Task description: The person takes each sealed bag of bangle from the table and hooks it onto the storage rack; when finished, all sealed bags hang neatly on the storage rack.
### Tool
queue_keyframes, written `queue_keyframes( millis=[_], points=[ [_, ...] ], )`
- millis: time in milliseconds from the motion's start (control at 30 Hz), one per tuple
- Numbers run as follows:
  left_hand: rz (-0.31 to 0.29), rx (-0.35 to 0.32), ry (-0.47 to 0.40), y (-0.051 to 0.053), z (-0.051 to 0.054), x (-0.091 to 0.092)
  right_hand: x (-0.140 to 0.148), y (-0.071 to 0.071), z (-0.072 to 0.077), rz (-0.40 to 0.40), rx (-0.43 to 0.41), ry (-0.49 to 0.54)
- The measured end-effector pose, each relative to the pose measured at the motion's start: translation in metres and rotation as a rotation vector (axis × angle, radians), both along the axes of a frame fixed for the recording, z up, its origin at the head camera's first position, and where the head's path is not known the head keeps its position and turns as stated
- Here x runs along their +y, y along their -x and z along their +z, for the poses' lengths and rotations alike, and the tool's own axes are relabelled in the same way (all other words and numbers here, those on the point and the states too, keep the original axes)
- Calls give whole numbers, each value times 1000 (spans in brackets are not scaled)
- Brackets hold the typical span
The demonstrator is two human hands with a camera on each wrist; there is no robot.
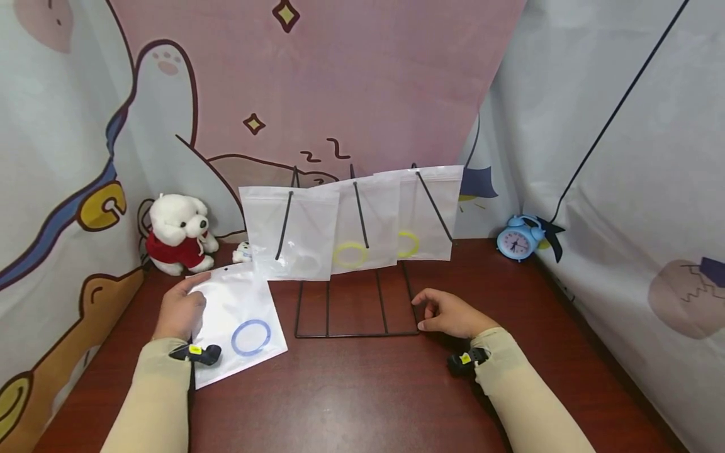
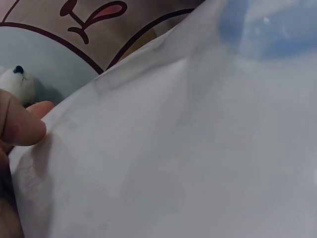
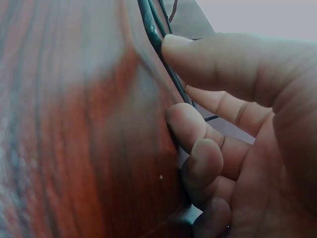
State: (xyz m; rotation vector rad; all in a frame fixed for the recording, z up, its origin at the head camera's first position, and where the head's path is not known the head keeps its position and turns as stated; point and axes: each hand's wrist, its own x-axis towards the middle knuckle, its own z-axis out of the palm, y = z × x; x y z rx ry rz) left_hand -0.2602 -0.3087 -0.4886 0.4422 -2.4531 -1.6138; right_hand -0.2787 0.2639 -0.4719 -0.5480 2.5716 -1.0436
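Note:
My left hand (image 1: 180, 309) pinches the left edge of a white zip bag (image 1: 226, 358), with the thumb in front in the left wrist view. A blue ring (image 1: 251, 338) shows through the bag, and a small dark hole sits near its top edge. My right hand (image 1: 453, 313) is at the front right corner of a black wire display rack (image 1: 357, 336). Its thumb and curled forefinger hold the base wire (image 3: 173, 74) in the right wrist view. Three white bags, left (image 1: 260, 233), middle (image 1: 379, 220) and right (image 1: 438, 207), hang from the rack's prongs.
A white plush dog (image 1: 178, 233) in red sits at the back left, with a small white figure (image 1: 242, 253) beside it. A blue alarm clock (image 1: 518, 239) stands at the back right. Printed cloth (image 1: 368, 75) surrounds the brown table (image 1: 340, 402).

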Motion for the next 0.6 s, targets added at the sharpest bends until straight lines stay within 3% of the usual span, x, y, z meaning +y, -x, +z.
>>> queue_keyframes(
  millis=[133, 233, 367, 600],
  points=[
    [82, 23, -77, -1, 0, -2, 0, 0, 0, 0, 1, 3],
    [143, 3, -150, -3, 2, -4, 0, 0, -1, 0, 0, 7],
    [230, 22, -316, -3, 4, -8, 0, 0, 0, 6, 0, 8],
    [348, 225, -568, -1, 2, -14, 0, 0, 0, 8, 5, 3]
  ],
)
